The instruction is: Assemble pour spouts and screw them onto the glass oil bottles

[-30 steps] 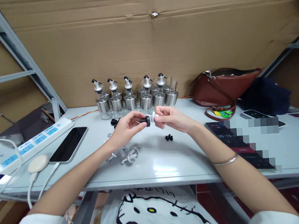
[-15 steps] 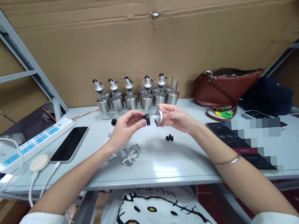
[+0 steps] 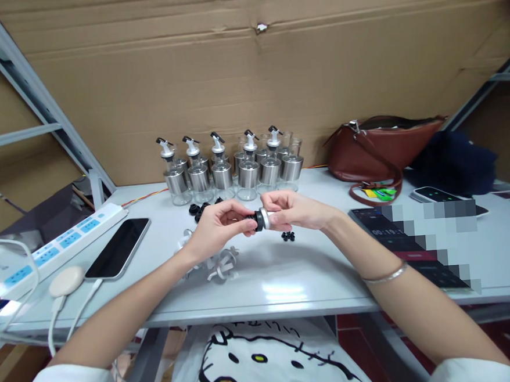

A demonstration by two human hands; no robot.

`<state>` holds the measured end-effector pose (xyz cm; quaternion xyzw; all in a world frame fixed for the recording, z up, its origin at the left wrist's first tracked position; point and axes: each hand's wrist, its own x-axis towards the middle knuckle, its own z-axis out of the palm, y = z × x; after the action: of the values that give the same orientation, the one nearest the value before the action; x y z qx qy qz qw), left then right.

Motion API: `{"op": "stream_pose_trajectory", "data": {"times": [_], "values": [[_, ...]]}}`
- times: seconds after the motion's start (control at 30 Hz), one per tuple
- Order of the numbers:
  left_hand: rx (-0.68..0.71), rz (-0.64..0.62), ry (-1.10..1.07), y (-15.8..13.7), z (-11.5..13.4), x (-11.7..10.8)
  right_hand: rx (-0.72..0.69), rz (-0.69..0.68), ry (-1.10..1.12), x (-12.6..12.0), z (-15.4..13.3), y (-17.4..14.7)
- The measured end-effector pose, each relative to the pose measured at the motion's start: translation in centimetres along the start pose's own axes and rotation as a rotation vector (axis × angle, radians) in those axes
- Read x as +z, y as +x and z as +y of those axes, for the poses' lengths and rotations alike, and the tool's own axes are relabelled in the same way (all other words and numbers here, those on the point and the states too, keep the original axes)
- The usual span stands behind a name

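My left hand (image 3: 220, 225) pinches a black ribbed bottle stopper (image 3: 259, 220) between thumb and fingers. My right hand (image 3: 293, 210) grips a silver-white pourer top (image 3: 265, 218), whose flat rim meets the stopper end to end; most of the top is hidden by my fingers. Below my left hand lie several silver-white pourer parts (image 3: 223, 264) on the table. Other black stoppers (image 3: 195, 210) sit behind that hand, partly covered. A cluster of small black caps (image 3: 288, 236) rests below my right hand.
Several glass-and-steel oil bottles (image 3: 223, 174) stand at the back, some with pourers on top. To the left are a phone (image 3: 118, 248), a power strip (image 3: 67, 246) and cables. A brown bag (image 3: 378, 147) and a phone showing a timer (image 3: 409, 244) are on the right.
Both hands have come lower and closer together. The black stopper and the silver-white pourer top, apart before, now touch. More black stoppers show behind my left hand.
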<state>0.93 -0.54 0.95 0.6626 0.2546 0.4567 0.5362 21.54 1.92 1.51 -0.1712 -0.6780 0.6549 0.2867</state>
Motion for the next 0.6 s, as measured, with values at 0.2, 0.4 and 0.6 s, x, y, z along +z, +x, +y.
{"op": "stream_pose_trajectory", "data": {"times": [0.2,0.4,0.6], "values": [[0.025,-0.006,-0.005,-0.17,-0.18,0.48,0.021,-0.037,-0.069,-0.43,-0.01,-0.29],[0.059,-0.003,0.0,-0.17,0.0,0.51,0.017,-0.069,-0.018,-0.38,0.19,-0.23],[0.02,-0.07,-0.045,-0.19,0.06,0.38,0.056,-0.12,0.006,-0.18,0.34,-0.22]]}}
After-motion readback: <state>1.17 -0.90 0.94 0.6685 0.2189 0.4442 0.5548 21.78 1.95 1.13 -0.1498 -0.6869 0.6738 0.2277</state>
